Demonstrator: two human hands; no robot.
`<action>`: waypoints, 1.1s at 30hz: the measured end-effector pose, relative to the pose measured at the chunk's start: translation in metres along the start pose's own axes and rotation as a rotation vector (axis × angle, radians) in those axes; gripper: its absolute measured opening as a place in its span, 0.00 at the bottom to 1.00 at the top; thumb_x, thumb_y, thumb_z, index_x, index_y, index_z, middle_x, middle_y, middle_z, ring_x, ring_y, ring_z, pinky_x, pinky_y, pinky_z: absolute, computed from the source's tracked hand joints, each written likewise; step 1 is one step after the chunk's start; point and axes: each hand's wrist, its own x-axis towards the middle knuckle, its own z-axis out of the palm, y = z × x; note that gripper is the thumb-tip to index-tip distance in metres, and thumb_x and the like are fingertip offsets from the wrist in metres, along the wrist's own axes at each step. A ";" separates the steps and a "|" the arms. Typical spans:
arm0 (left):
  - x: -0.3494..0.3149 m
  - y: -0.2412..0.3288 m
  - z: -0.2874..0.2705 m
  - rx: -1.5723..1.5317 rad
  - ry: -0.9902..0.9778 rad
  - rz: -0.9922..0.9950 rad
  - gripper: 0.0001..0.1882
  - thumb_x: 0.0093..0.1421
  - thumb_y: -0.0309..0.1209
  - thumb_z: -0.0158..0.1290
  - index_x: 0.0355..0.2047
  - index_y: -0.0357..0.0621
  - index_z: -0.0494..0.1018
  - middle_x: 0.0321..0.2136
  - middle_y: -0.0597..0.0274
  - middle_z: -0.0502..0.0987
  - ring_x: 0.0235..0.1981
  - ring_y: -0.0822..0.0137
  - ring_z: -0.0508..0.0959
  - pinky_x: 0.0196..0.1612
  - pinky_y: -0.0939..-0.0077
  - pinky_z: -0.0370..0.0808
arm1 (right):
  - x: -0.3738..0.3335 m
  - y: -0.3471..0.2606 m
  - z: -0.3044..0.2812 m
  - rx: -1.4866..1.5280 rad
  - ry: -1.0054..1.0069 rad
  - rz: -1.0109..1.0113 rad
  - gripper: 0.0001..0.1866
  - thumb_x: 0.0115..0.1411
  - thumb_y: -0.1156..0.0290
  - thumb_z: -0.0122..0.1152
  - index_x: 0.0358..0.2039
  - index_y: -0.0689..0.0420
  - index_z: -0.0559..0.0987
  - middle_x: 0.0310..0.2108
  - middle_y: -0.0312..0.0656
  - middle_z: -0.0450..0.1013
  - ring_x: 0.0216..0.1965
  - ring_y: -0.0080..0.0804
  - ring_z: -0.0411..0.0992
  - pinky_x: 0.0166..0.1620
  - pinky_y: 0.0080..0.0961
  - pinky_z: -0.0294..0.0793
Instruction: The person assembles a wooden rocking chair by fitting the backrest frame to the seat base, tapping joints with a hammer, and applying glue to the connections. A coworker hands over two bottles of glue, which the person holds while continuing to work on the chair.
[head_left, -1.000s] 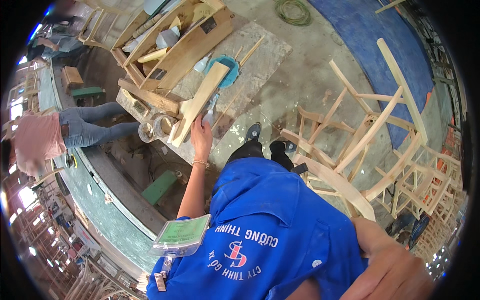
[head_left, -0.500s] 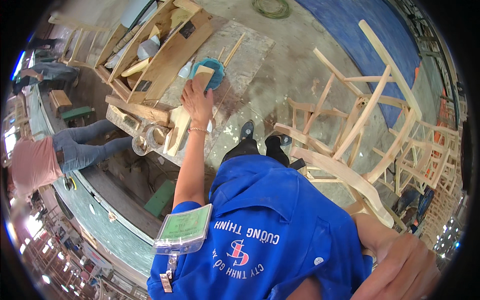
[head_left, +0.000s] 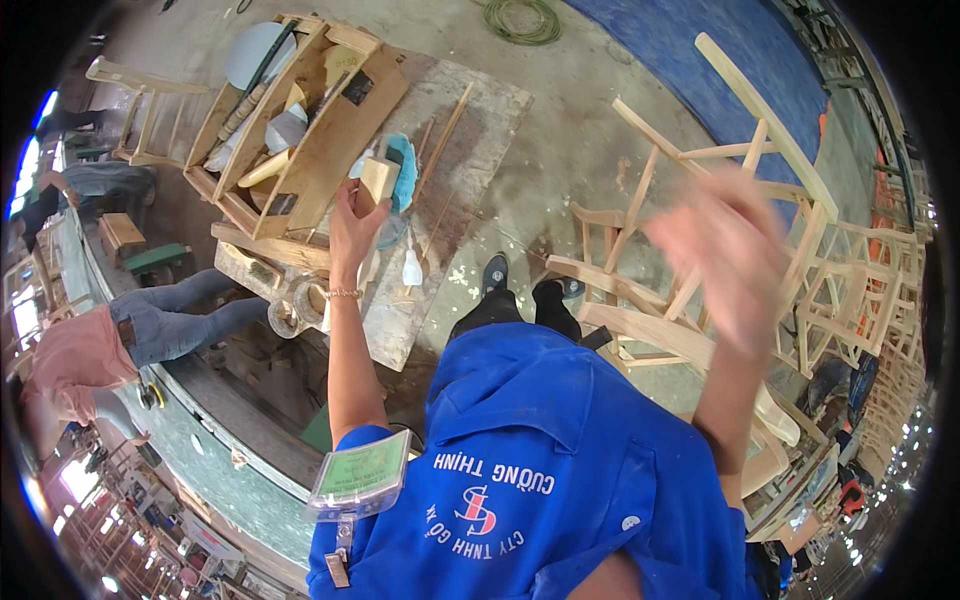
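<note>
Left hand [head_left: 357, 225] grasps a wood piece [head_left: 379, 180]; best keep it firm, clear of the bowl [head_left: 408, 165] just beyond. Right hand [head_left: 725, 250] blurred: cannot tell its grip.

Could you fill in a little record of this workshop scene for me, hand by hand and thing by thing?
Left hand: gripping a wooden board
Right hand: raised, blurred; whether it holds anything is unclear
Behind the board: teal bowl, partly hidden
Storage: open wooden box with items inside
Right side: bare wooden chair frame
Floor: blue sheet, coiled green hose
</note>
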 end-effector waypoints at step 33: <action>-0.057 0.132 0.086 -0.609 -0.561 -0.195 0.25 0.69 0.44 0.41 0.57 0.37 0.67 0.49 0.56 0.75 0.50 0.67 0.73 0.55 0.73 0.68 | 0.007 0.156 0.062 0.874 0.191 0.418 0.22 0.59 0.68 0.62 0.54 0.57 0.70 0.43 0.39 0.74 0.42 0.28 0.76 0.42 0.29 0.79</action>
